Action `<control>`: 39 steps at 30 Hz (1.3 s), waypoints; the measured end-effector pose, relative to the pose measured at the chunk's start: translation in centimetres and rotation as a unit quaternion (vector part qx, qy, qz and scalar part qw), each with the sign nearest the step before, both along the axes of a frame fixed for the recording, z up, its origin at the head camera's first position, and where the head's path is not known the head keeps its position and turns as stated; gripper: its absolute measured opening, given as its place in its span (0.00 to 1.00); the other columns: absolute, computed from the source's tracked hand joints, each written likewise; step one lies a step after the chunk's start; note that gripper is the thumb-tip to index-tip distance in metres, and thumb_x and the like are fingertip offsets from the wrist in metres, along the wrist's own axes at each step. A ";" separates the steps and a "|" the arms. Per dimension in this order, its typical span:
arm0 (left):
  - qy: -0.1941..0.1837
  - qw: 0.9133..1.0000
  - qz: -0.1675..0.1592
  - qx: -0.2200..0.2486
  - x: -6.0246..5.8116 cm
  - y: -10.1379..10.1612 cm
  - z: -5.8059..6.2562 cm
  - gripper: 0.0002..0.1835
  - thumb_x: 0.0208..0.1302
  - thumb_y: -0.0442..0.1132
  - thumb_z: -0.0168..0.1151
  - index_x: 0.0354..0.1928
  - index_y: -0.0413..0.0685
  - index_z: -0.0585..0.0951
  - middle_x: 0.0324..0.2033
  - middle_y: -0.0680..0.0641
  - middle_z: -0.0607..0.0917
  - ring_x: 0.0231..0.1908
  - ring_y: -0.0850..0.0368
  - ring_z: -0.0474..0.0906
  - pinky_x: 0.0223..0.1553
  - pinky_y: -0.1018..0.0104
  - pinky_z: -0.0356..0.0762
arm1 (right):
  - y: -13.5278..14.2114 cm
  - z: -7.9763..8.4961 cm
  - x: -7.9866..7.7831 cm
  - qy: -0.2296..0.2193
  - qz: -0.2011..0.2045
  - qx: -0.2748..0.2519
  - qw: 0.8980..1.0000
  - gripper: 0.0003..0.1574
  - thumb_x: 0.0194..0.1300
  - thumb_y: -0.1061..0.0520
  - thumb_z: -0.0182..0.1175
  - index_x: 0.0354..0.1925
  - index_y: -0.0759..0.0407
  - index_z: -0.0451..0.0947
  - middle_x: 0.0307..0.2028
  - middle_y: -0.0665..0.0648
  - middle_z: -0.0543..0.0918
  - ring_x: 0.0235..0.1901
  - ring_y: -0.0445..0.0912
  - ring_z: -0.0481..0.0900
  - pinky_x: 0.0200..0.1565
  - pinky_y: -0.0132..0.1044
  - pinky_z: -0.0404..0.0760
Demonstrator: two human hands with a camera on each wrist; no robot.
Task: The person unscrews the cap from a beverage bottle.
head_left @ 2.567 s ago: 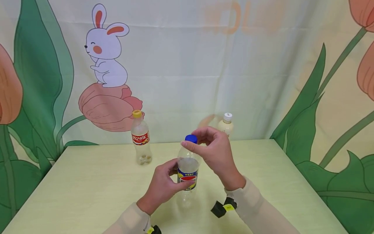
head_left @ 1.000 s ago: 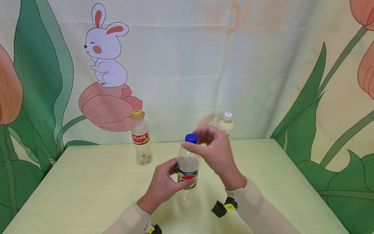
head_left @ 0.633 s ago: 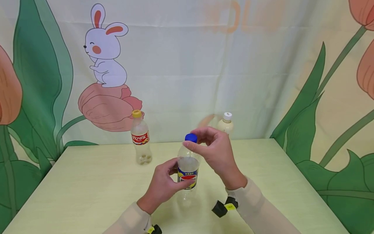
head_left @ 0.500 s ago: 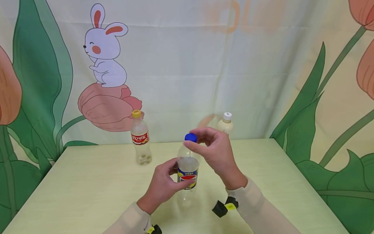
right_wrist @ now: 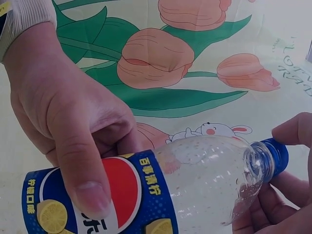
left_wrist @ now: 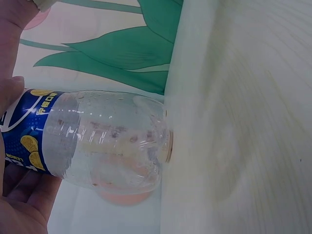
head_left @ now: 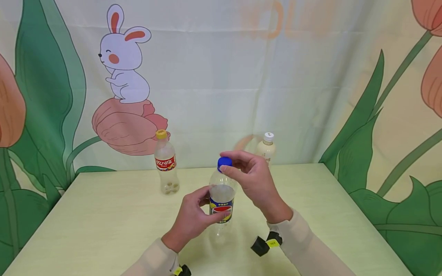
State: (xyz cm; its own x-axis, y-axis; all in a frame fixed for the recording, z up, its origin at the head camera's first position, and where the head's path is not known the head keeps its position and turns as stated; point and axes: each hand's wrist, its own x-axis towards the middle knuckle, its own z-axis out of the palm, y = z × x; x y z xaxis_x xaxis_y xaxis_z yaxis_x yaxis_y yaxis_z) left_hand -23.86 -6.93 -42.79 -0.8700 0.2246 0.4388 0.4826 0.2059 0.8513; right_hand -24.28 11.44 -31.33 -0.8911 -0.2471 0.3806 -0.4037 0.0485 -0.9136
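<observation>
While the left hand grips a clear plastic bottle about its label, thumb across the front and fingers round the far side, the right hand pinches the blue cap between thumb and fingers at the neck. Bottle upright, mid-table, near the person; whether its base touches the pale table, cannot tell. Label blue, with lemon slices and a red patch. Farther back, to the left, a yellow-capped bottle with a red label stands on the table, well apart from both hands. A white-capped bottle is partly hidden behind the right hand. Backdrop: printed cloth, white rabbit on a pink bloom, broad green leaves.
</observation>
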 end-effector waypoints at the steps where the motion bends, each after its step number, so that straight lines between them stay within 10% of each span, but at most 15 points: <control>1: -0.001 1.000 0.000 0.000 0.0 0.0 0.0 0.31 0.50 0.43 0.83 0.58 0.53 0.82 0.49 0.52 0.89 0.48 0.58 0.87 0.53 0.58 0.87 | 0.0 0.0 0.0 -0.002 0.002 -0.001 1.000 0.19 0.68 0.60 0.66 0.57 0.61 0.83 0.50 0.62 0.86 0.48 0.51 0.83 0.51 0.35 0.85; 20: -0.010 1.000 0.001 -0.006 0.1 -0.2 -0.1 0.29 0.51 0.44 0.83 0.56 0.55 0.82 0.49 0.54 0.88 0.48 0.59 0.87 0.54 0.57 0.86 | -0.5 0.3 0.3 0.030 -0.101 0.043 0.993 0.21 0.51 0.50 0.81 0.39 0.53 0.82 0.36 0.53 0.86 0.37 0.51 0.82 0.43 0.41 0.83; 39: -0.005 1.000 -0.001 0.001 0.0 -0.1 -0.1 0.30 0.50 0.43 0.83 0.56 0.54 0.82 0.49 0.53 0.89 0.47 0.58 0.87 0.53 0.57 0.87 | -0.1 0.4 0.1 0.011 -0.059 0.034 0.998 0.17 0.59 0.54 0.76 0.48 0.53 0.88 0.41 0.55 0.89 0.41 0.50 0.84 0.42 0.35 0.83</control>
State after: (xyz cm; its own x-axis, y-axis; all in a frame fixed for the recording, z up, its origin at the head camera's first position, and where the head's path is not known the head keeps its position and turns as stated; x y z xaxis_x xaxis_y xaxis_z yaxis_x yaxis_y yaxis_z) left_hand -23.86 -7.08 -42.92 -0.8738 0.2250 0.4311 0.4747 0.2026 0.8565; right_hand -24.19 11.31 -30.88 -0.9068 -0.1670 0.3870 -0.4121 0.1585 -0.8973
